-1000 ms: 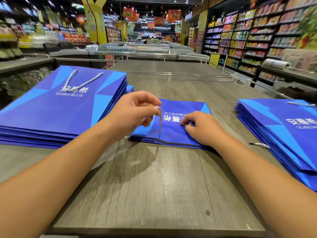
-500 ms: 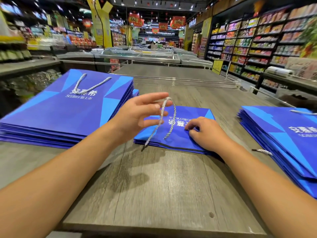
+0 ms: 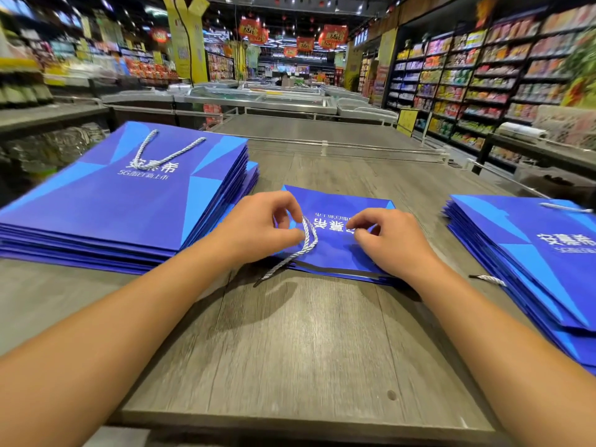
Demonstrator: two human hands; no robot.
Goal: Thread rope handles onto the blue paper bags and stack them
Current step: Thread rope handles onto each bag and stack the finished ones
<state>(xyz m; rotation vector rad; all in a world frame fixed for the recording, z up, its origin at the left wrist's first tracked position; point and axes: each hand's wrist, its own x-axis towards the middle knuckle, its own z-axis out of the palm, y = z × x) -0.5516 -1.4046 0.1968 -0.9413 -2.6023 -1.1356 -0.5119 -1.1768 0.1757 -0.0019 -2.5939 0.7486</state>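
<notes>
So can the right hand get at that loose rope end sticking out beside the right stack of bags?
Probably yes. The loose rope end lies on bare table just right of the right hand, with nothing between them. But that hand is busy pinching at the middle bag, so it must let go first.

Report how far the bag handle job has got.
Done: the left stack has a top bag with a threaded rope handle. In hand: the left hand pinches a loose rope over the middle bag, where the right hand rests. Left: the right stack; its handles cannot be judged.
</notes>
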